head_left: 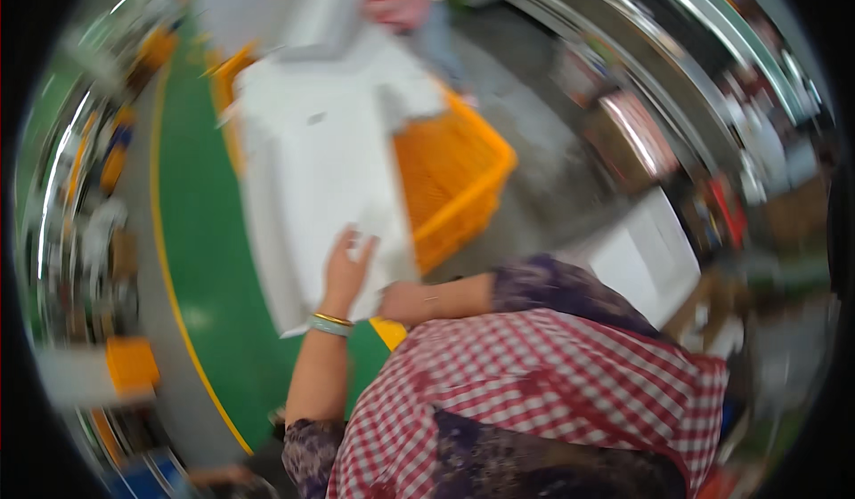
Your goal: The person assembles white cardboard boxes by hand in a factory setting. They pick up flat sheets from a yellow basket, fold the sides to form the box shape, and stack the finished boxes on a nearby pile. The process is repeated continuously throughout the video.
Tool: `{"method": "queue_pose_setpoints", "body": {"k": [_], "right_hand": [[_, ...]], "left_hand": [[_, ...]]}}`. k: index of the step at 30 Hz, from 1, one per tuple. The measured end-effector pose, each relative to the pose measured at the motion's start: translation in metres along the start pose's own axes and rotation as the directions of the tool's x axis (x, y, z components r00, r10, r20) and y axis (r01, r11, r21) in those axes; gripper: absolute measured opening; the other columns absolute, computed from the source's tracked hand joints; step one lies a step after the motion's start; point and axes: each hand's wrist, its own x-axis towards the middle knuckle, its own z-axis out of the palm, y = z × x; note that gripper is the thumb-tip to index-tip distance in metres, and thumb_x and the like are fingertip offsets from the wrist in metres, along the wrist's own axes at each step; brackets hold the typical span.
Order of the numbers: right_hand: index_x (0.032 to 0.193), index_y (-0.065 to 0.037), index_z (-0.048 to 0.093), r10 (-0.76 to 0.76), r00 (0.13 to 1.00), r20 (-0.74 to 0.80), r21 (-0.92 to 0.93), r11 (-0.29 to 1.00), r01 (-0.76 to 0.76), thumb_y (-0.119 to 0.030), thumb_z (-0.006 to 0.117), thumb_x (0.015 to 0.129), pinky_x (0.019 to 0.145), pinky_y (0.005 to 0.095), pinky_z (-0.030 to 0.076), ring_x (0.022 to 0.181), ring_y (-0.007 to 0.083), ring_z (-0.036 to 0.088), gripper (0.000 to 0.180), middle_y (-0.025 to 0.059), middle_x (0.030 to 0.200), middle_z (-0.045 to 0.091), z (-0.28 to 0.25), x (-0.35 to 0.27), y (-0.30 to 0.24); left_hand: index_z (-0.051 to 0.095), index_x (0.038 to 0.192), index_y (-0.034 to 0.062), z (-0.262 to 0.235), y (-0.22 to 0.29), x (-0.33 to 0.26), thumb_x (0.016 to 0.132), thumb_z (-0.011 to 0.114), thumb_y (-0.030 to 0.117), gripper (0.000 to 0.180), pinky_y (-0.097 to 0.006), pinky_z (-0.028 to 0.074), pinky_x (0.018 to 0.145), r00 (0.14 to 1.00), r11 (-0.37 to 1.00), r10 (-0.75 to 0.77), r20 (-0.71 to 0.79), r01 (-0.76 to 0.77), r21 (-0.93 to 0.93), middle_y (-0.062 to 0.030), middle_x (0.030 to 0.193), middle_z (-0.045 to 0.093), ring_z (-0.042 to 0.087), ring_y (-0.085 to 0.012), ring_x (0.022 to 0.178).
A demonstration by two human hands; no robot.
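Left hand: your left hand [347, 269] is over the near part of the white panel, fingers loosely spread with a clear gap between them, not wrapped around anything; blur hides how firmly it's touching
Right hand: your right hand [405, 304] is down by the panel's near end, fingers looking curled; honestly can't tell if it's pinching the edge or just beside it
White panel: the white panel [329, 170] is long, smooth and flat-looking, stretching away from you across the crate, small grey mark [316, 119] toward the far half; too smeared to call card or foam
Crate: orange-yellow plastic crate [459, 165], lattice-like walls and a chunky rim, sticking out right of the panel
Far end: pale boxy block [322, 18] with straight edges, and a blurry person in pink [398, 5] just past it
Wrists: rounded gold and pale green bangles [330, 324] on your left, thin bracelet [432, 300] on your right
Clothes: red-and-white checked cloth apron [499, 348], dark purple patterned sleeves [570, 290]
Floor: green strip [205, 259] with a yellow line [169, 267] along its left, bare grey floor [525, 81] on the right
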Motion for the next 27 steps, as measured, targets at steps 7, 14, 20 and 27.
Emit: {"method": "queue_pose_setpoints", "body": {"k": [7,14,20,27], "right_hand": [[0.081,-0.003,0.064,0.181,0.929,-0.323,0.301,0.95,-0.081,-0.019,0.055,0.079,0.059,0.0423,0.049,0.073,0.0317,0.063,0.019,0.0154,0.079,0.064,0.03,0.062,-0.029],[0.072,-0.008,0.058,0.454,0.318,-0.832,0.5,0.863,0.075,-0.02,0.054,0.082,0.059,0.0427,0.044,0.069,0.0305,0.056,0.016,0.0096,0.068,0.056,0.004,-0.027,0.002],[0.099,-0.009,0.064,0.888,0.036,-0.459,0.884,0.46,-0.078,-0.029,0.055,0.091,0.073,0.0339,0.047,0.083,0.0211,0.06,0.023,0.0082,0.091,0.064,-0.028,-0.049,0.036],[0.124,-0.004,0.051,0.858,0.024,-0.513,0.741,0.429,0.516,-0.035,0.043,0.097,0.086,0.0322,0.045,0.107,0.0159,0.053,0.041,0.0051,0.119,0.056,-0.142,-0.068,0.133]], "left_hand": [[0.046,0.128,-0.0034,0.064,-0.016,0.096,0.082,0.062,0.022,0.055,-0.04,0.047,0.086,0.972,0.924,0.011,0.233,-0.099,0.37,-0.023,0.111,0.061,0.061,-0.034,0.096],[0.056,0.11,-0.0089,-0.031,-0.007,0.039,0.083,0.059,0.004,0.03,-0.037,0.048,0.08,0.996,0.991,0.032,0.079,-0.042,0.13,-0.0196,0.101,0.064,0.061,-0.028,0.09],[0.06,0.103,-0.0058,-0.173,0.065,-0.03,0.082,0.061,0.0,0.021,-0.026,0.047,0.074,0.996,0.925,0.072,-0.061,-0.09,-0.369,-0.0056,0.091,0.064,0.057,-0.0135,0.085],[0.064,0.079,-0.003,-0.228,0.003,-0.063,0.073,0.063,0.01,0.015,-0.028,0.046,0.076,0.932,0.82,0.248,-0.266,-0.348,-0.454,-0.0014,0.081,0.063,0.056,-0.0127,0.075]]}}
